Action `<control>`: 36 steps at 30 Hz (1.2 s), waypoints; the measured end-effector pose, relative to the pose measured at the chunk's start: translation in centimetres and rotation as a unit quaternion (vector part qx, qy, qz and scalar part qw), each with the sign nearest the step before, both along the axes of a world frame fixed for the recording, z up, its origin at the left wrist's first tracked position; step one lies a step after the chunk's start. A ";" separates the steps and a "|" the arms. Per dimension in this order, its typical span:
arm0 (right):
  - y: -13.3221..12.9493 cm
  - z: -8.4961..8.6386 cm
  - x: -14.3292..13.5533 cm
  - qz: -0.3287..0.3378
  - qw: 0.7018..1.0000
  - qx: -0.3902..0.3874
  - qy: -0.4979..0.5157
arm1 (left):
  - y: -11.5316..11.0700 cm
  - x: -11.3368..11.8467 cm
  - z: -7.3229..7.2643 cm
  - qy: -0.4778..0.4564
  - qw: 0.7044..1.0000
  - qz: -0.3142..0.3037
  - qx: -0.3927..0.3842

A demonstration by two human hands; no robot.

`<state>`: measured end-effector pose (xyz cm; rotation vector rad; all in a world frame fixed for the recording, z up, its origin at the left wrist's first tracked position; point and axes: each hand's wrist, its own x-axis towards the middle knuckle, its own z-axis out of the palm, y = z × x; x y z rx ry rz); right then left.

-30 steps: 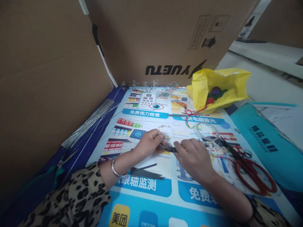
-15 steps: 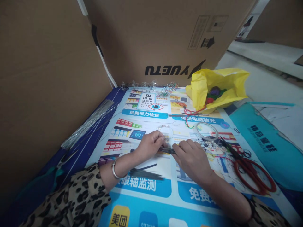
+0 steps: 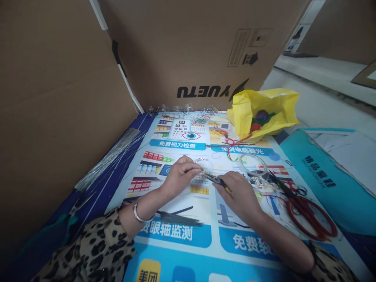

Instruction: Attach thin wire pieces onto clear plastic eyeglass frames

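A small clear beaded wire ring is pinched at its left side by the closed fingertips of my left hand. My right hand is wrapped round dark-jawed pliers with a yellowish handle. Their tips point left and meet the ring's lower edge near my left fingertips. What the jaws grip is too small to make out. A bundle of dark thin wires lies on the printed sheet below my left hand.
Red-handled scissors, a clear tape roll and a yellow bag with coloured balls are on the right. Silvery wires and teal-handled pliers lie left. Tangled wire pieces line the cardboard wall.
My left hand has shifted slightly left and up. The pliers in my right hand now show clearly, with their tips raised to the ring. The whole view has shifted a little.
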<state>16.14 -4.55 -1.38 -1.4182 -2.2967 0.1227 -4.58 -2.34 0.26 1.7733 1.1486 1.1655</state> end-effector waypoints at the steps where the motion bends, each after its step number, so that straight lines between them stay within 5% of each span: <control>1: 0.0 0.0 0.0 0.003 1.000 -0.004 0.001 | 0.0 0.0 0.0 -0.004 1.000 -0.005 -0.001; 9: -0.4 -0.2 -0.2 -0.002 1.000 0.007 -0.020 | -0.2 0.2 -0.3 -0.032 0.997 -0.045 -0.063; 15: 0.3 0.0 0.4 -0.013 1.000 0.018 0.009 | 0.5 -0.3 -0.4 0.012 1.000 -0.001 -0.004; 26: 0.0 -0.2 0.0 -0.024 0.997 0.004 -0.068 | 0.0 0.2 -0.5 0.029 0.998 -0.046 -0.024; 31: 0.3 -0.3 0.2 -0.037 0.998 -0.054 0.007 | 0.2 0.1 -0.4 0.019 0.997 -0.039 -0.063; 36: 0.1 -0.3 -0.1 -0.030 0.998 -0.063 0.010 | -0.2 0.6 -0.4 -0.064 0.976 -0.073 -0.196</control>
